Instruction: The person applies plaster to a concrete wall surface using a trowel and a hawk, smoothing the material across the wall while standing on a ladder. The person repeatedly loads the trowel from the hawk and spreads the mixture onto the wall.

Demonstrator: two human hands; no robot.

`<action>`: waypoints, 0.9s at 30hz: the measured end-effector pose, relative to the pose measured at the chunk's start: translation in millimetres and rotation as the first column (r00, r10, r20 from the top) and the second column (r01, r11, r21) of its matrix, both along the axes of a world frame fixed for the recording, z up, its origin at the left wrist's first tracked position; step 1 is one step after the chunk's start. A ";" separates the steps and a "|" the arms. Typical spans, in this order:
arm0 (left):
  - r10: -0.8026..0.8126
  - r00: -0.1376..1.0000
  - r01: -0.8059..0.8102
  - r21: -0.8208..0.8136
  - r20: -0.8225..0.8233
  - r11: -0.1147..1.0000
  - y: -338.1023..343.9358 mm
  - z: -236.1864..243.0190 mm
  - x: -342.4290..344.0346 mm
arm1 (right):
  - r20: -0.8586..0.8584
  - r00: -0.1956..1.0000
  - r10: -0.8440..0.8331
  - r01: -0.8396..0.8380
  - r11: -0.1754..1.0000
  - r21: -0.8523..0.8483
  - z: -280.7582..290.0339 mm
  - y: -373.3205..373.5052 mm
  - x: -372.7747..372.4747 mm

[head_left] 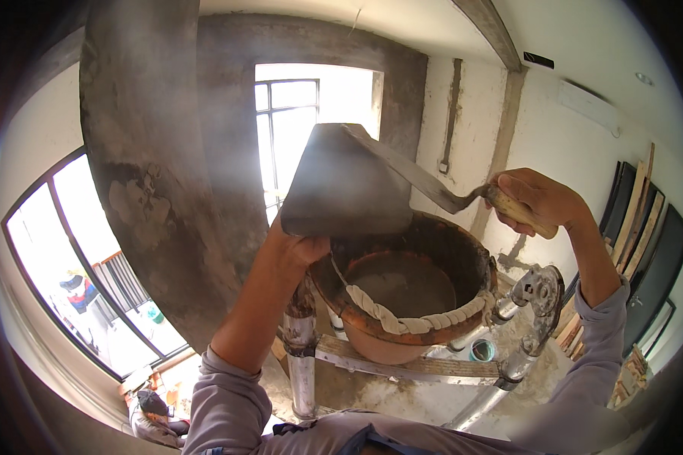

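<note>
Right grip [537,199]: while it clasps the trowel [429,184], a dark board [349,182] lies alongside.
Left grip [300,247]: beneath the board; cannot tell how closed.
Bucket [391,346]: grey mix [404,279] inside.

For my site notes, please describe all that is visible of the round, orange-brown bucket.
The round, orange-brown bucket stands upright and open, seemingly plastic, its rim and inner wall darkly stained. Grey wet mix partly fills it. Twisted pale cloth lies along the near rim. The bucket sits over a pale board between silver metal tubes. Whether the bare left hand touches the rim is unclear.
</note>
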State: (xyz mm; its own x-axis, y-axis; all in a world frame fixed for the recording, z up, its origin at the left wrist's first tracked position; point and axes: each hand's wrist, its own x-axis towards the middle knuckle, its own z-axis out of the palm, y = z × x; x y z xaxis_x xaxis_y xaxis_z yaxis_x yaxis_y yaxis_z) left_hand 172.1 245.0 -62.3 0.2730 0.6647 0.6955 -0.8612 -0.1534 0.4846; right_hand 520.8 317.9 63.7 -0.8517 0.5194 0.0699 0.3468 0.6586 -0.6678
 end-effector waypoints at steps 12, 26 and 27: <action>0.106 0.994 -0.101 -0.147 0.027 0.984 17.0 2.8 -0.1 | -0.412 0.904 -0.117 0.420 0.431 0.798 -28.7 -33.7 21.6; 0.777 0.618 -0.763 0.150 -0.114 0.629 -80.8 15.3 18.5 | -0.331 0.943 -0.048 0.329 0.298 0.896 -50.0 -50.3 39.0; 0.754 0.652 -0.744 0.119 -0.086 0.657 -93.1 17.0 19.5 | -0.250 0.963 -0.100 0.269 0.359 0.894 -42.1 -57.8 33.6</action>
State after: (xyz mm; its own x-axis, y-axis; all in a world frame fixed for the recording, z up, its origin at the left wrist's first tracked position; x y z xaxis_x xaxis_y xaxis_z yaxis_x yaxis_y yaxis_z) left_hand 191.7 151.9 -45.3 -0.2152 0.6333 0.7434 -0.3763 -0.7562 0.5353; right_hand 554.4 260.1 21.6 -0.6805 0.2063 0.7031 0.5110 0.8213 0.2536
